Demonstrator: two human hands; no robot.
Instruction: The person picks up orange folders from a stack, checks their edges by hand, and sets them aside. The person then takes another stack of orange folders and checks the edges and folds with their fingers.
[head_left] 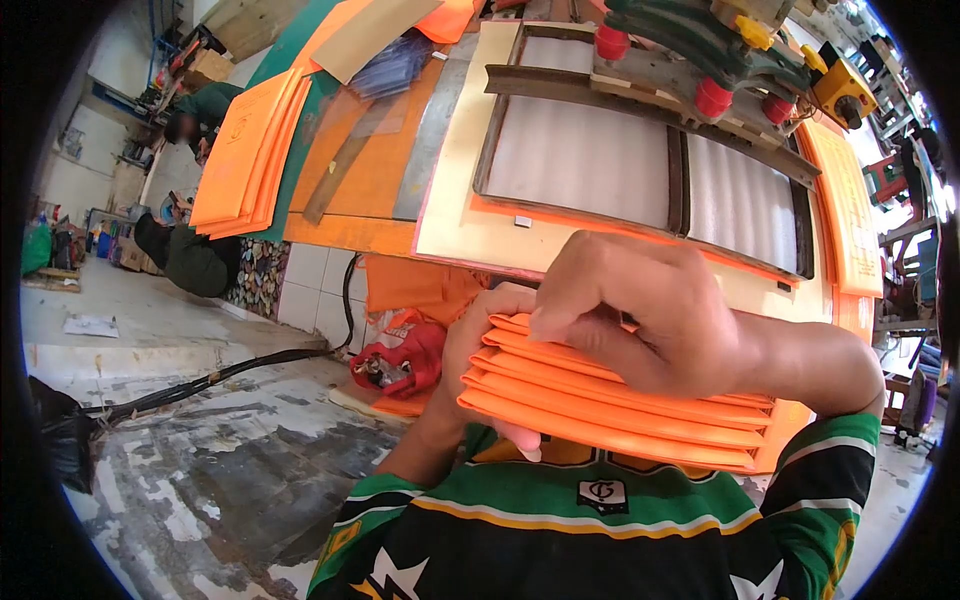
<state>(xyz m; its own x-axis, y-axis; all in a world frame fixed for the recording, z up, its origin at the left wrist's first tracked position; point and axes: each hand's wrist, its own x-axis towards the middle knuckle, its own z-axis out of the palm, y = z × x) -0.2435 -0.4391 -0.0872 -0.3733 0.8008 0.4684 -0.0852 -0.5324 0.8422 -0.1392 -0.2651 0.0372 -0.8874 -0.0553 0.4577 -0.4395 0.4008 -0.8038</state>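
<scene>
Against my chest is a stack of several folded orange pieces (610, 405), their folded edges facing left. My left hand (490, 330) grips the stack's left end, with the thumb or a finger showing below it. Bent over the top of the stack, my right hand (635, 310) has its fingers curled and pressed at the upper left corner; the fingertips are partly hidden, and what they pinch is unclear. Beyond my hands, a dark metal frame (680, 180) with white panels lies on a cream board (450, 215).
A green machine (690, 45) with red knobs stands over the frame. Orange stacks lie at the table's left (245, 160) and right (845, 210). A clear ruler strip (335, 170) rests on orange sheeting. A red bag (405, 355) and black cable (250, 365) are on the floor. Another person (200, 255) is at far left.
</scene>
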